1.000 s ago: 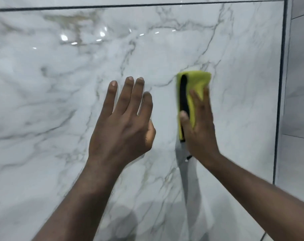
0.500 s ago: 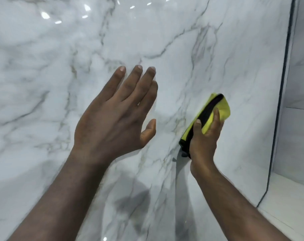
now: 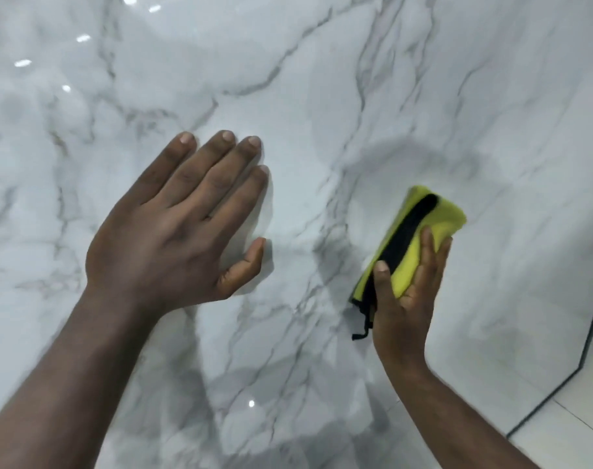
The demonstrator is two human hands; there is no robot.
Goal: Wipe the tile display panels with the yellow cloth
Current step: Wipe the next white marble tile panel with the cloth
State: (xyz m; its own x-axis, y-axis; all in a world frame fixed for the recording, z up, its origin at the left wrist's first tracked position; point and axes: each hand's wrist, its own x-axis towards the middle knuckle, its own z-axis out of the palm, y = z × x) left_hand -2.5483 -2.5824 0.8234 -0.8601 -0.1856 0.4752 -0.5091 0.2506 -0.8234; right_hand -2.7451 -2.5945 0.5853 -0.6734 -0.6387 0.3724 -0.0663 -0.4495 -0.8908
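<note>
Fingers (image 3: 427, 255) of the right hand (image 3: 403, 306) hold the folded yellow cloth with a black edge (image 3: 449, 214) against the glossy white marble-look tile panel (image 3: 322, 79), toward its lower right. Beside it the left hand (image 3: 173, 231) rests flat, fingers straight. No streaks show; wiping looks mid-way, with the lower area probably left.

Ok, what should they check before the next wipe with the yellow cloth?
1. Yellow cloth lies against the marble panel: ok.
2. Right hand holds the cloth, fingers over it: ok.
3. Left hand is apart from the cloth, out of its way: ok.
4. Cloth clean enough: cannot tell.
5. Dust left on the panel: cannot tell.
</note>
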